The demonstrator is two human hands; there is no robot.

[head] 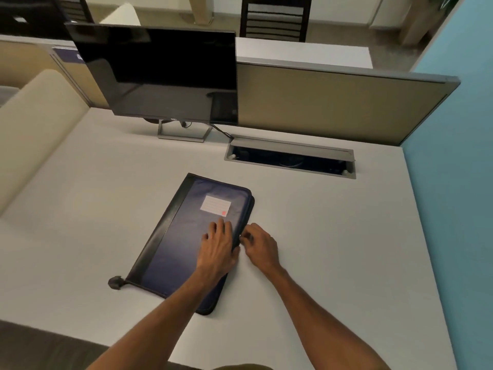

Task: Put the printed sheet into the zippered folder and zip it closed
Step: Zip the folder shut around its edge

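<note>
Pale counter (333,236) in a partitioned office, dark monitor (160,73) behind. The zippered folder (181,236) lies flat mid-counter, long axis running away, tilted rightward, label (215,205) end far. Left grip (217,249) presses it, fingers straight; right grip (260,244) pinches its zip edge.

Navy folder (184,236) with black spine edging and a white lined label (215,204) bearing a red mark.

"DELL" on monitor (160,73) bezel

The right hand (260,245) curls against the folder (181,236) — whether it pinches a zip pull is hidden; the label (215,205) is too small to read.
</note>
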